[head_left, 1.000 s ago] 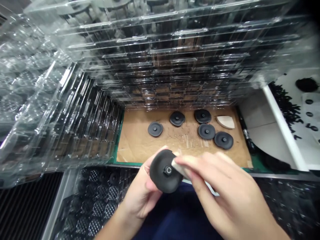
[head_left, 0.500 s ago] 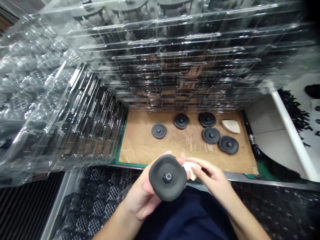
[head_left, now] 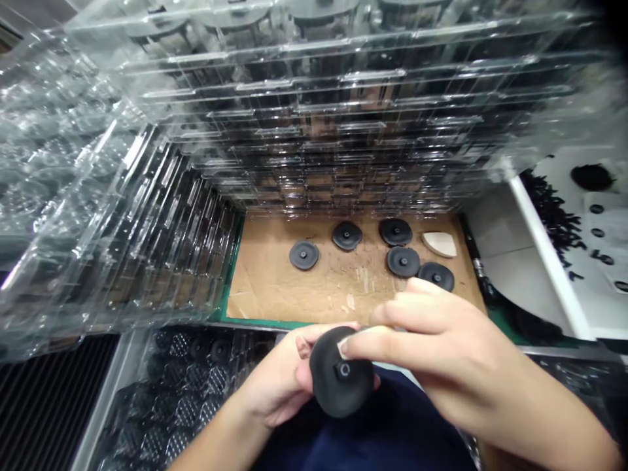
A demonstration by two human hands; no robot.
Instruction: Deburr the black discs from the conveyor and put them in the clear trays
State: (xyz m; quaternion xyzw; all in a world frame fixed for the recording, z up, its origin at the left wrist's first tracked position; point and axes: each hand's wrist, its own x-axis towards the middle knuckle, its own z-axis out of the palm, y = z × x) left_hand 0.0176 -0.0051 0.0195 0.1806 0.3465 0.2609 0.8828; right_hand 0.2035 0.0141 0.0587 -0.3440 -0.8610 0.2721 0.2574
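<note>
My left hand [head_left: 282, 379] is wrapped round the rim of a black rounded disc [head_left: 338, 399], which has a small ringed stub at its centre and faces up at me. My right hand [head_left: 441, 347] reaches over from the right and pinches an off-white pad [head_left: 342, 349], mostly covered by the fingers. That pad's tip touches the disc's face just above the stub. Beyond the hands, several similar black discs, such as one at the left [head_left: 304, 255], lie apart on a cardboard sheet [head_left: 269, 294]. A second off-white wedge-shaped pad [head_left: 440, 244] rests at the sheet's far right.
Tall stacks of clear plastic trays [head_left: 314, 104] wall in the back, with more trays [head_left: 161, 216] at the left. To the right stands a white partition [head_left: 544, 242], with a pile of small black parts [head_left: 552, 212] beyond it. Clear trays [head_left: 181, 392] also sit low at the left.
My right hand has come up and across, bringing the off-white pad from beside the disc onto its face. The disc in my left hand has moved slightly lower and tilted.
</note>
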